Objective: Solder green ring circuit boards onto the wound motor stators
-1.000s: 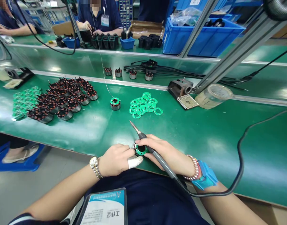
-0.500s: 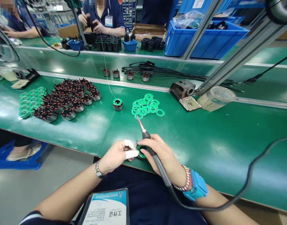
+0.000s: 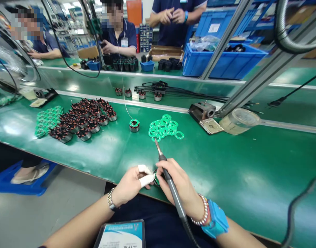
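Near the bench's front edge, my left hand (image 3: 133,183), with white covers on its thumb and a finger, pinches a small dark motor part with a green ring board (image 3: 156,177). My right hand (image 3: 182,187) is closed around a soldering iron (image 3: 163,159), its tip pointing away from me toward loose green ring boards (image 3: 164,128). Fingertips of that same hand also touch the held part, which is mostly hidden between both hands. Beyond them a motor stator (image 3: 134,126) stands upright with a green ring on top, and a thin solder wire (image 3: 124,93) hangs down to it.
Many copper-wound stators (image 3: 83,117) and stacked green boards (image 3: 48,120) lie at left. An iron stand with sponge (image 3: 204,115) and a cloudy plastic tub (image 3: 239,121) are at right. Black cables (image 3: 183,92) lie behind. Co-workers occupy the far bench. The iron's cord (image 3: 293,206) loops at right.
My view has tipped up, so the bench appears lower. The green ring in my fingers has turned from facing up to nearly edge-on. Both hands keep their hold.
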The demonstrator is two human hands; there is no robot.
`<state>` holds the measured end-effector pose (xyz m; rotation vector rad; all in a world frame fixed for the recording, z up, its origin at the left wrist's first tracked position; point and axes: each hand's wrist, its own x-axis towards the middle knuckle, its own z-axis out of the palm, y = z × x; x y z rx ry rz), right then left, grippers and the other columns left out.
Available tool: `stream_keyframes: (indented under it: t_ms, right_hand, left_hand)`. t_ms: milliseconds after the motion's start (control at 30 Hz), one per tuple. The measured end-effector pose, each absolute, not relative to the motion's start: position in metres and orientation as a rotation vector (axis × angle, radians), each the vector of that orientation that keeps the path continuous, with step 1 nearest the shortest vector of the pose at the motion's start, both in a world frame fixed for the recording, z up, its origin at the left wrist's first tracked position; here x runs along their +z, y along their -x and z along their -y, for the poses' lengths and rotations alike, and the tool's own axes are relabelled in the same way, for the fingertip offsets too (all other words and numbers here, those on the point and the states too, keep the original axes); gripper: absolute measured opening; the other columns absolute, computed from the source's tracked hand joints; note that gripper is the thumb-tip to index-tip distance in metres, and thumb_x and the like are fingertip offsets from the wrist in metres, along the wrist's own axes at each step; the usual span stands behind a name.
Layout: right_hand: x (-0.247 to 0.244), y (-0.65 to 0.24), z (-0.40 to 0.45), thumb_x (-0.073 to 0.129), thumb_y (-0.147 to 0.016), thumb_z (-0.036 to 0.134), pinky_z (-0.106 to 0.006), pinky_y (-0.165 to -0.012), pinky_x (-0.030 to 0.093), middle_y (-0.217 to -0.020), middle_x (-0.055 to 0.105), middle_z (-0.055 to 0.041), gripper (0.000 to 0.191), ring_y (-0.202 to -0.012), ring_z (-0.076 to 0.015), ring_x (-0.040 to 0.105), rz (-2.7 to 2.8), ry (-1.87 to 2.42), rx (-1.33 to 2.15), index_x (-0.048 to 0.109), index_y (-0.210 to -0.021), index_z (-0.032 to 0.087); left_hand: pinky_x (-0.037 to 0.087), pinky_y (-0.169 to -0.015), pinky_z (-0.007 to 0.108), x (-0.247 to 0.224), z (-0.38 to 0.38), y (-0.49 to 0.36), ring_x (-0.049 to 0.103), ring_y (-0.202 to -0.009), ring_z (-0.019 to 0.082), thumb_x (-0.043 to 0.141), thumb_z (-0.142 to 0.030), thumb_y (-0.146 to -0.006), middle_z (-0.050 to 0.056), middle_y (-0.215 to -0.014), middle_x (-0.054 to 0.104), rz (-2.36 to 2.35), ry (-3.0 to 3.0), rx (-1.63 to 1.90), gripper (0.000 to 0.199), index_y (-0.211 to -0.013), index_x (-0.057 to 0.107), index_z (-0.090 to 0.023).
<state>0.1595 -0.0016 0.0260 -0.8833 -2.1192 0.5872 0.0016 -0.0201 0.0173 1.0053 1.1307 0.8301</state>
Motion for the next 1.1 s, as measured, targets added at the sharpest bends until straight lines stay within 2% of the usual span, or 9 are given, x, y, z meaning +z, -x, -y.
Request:
stream_keyframes:
  t_ms: [133, 267, 367, 467, 567, 767, 1100]
  right_hand:
    - [0.026, -0.159, 0.003, 0.046, -0.079, 0.007, -0.03, -0.058, 0.049, -0.072, 0.057, -0.0036, 0.025, -0.067, -0.0174, 0.053, 2.077, 0.861, 0.509, 0.049, -0.1, 0.019]
    - [0.034, -0.171, 0.005, 0.053, -0.077, 0.009, -0.028, -0.061, 0.049, -0.074, 0.057, -0.0029, 0.019, -0.069, -0.0159, 0.056, 1.973, 0.906, 0.528, 0.053, -0.092, 0.02]
    - [0.042, -0.185, 0.01, 0.054, -0.078, 0.011, -0.025, -0.057, 0.048, -0.071, 0.058, -0.0019, 0.014, -0.062, -0.0137, 0.056, 1.977, 0.934, 0.584, 0.057, -0.088, 0.021]
    - [0.048, -0.196, 0.014, 0.053, -0.08, 0.015, -0.026, -0.053, 0.047, -0.066, 0.059, -0.0017, 0.02, -0.057, -0.0139, 0.055, 2.029, 0.892, 0.607, 0.059, -0.098, 0.021]
    - [0.051, -0.203, 0.016, 0.055, -0.078, 0.015, -0.029, -0.055, 0.048, -0.067, 0.061, -0.0035, 0.026, -0.06, -0.0156, 0.056, 2.037, 0.831, 0.613, 0.06, -0.102, 0.02]
    - [0.053, -0.205, 0.019, 0.052, -0.076, 0.009, -0.029, -0.05, 0.046, -0.061, 0.058, -0.0039, 0.019, -0.055, -0.0147, 0.053, 2.032, 0.849, 0.722, 0.064, -0.089, 0.017]
    - [0.05, -0.203, 0.02, 0.052, -0.077, 0.011, -0.029, -0.051, 0.045, -0.058, 0.057, -0.0032, 0.018, -0.054, -0.0147, 0.053, 2.069, 0.863, 0.749, 0.064, -0.088, 0.017]
  left_hand:
    - [0.046, -0.057, 0.023, 0.015, 0.02, -0.003, 0.055, -0.056, 0.011, 0.063, -0.036, -0.071, 0.0, -0.06, 0.057, -1.129, -1.014, 0.866, 0.023, -0.067, 0.055, -0.014]
    - [0.045, -0.058, 0.023, 0.014, 0.019, -0.001, 0.054, -0.055, 0.01, 0.06, -0.031, -0.073, 0.0, -0.06, 0.058, -1.126, -1.038, 0.837, 0.019, -0.066, 0.054, -0.014]
    - [0.045, -0.057, 0.023, 0.014, 0.017, 0.001, 0.054, -0.055, 0.009, 0.059, -0.029, -0.073, 0.0, -0.062, 0.058, -1.12, -1.042, 0.785, 0.016, -0.067, 0.055, -0.014]
    - [0.045, -0.057, 0.023, 0.014, 0.015, 0.003, 0.054, -0.054, 0.009, 0.059, -0.028, -0.072, -0.001, -0.061, 0.057, -1.105, -1.037, 0.75, 0.015, -0.066, 0.054, -0.014]
    - [0.045, -0.057, 0.023, 0.014, 0.013, 0.003, 0.054, -0.054, 0.009, 0.058, -0.025, -0.071, -0.001, -0.06, 0.056, -1.1, -1.031, 0.737, 0.013, -0.065, 0.053, -0.015]
    - [0.046, -0.055, 0.023, 0.015, 0.01, 0.003, 0.054, -0.052, 0.009, 0.058, -0.022, -0.069, -0.002, -0.058, 0.055, -1.134, -1.006, 0.685, 0.011, -0.064, 0.052, -0.015]
    - [0.046, -0.054, 0.022, 0.014, 0.01, 0.003, 0.054, -0.052, 0.009, 0.058, -0.023, -0.069, -0.002, -0.058, 0.056, -1.123, -1.004, 0.698, 0.01, -0.064, 0.054, -0.015]
